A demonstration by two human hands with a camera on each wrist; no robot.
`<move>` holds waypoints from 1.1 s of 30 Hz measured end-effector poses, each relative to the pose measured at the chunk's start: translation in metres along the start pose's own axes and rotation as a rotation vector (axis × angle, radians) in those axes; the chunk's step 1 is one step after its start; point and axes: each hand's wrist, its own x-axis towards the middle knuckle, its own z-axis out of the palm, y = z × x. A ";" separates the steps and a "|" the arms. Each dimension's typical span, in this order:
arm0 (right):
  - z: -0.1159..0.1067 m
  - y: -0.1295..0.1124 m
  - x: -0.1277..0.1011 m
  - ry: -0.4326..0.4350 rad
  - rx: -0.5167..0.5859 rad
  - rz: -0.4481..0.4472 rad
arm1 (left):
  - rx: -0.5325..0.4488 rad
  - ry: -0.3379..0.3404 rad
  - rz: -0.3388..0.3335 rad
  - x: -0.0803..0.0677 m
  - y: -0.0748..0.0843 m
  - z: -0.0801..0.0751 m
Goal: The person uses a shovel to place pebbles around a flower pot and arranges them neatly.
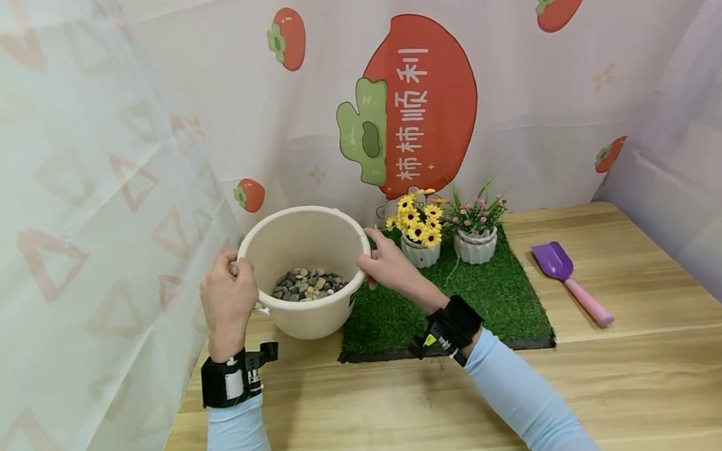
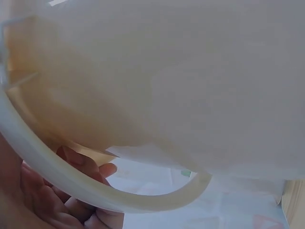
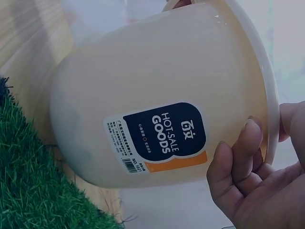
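Two hands grip one cream bucket (image 1: 306, 305) by its rim, at the near-left corner of the grass mat (image 1: 502, 299). The left hand (image 1: 229, 295) curls over the rim on the side away from the mat; from the left wrist view only fingertips (image 2: 86, 162) show under the rim, the rest blocked by the bucket wall. The right hand (image 1: 388, 262) clasps the rim on the mat side, fingers (image 3: 238, 157) curled against the outer wall just beside a dark label (image 3: 164, 136); its thumb is cut off by the rim. Whether the bucket's base rests on the wooden table (image 1: 655, 366) or hangs just above it cannot be told. Grey and tan pebbles (image 1: 307, 284) cover its floor, partly hidden by the near wall. Farther back on the mat stand two white pots, yellow flowers (image 1: 417, 223) and pink flowers (image 1: 475, 215). Right of the mat, well apart from the bucket, lies a purple scoop (image 1: 555, 262) with a pink handle.
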 end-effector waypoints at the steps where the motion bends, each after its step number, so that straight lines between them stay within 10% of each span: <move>1: -0.001 -0.001 -0.001 0.000 0.002 -0.002 | -0.002 0.000 0.004 0.000 0.001 0.000; 33: -0.027 -0.007 -0.030 -0.027 0.020 0.027 | -0.056 -0.039 0.060 -0.010 0.010 0.012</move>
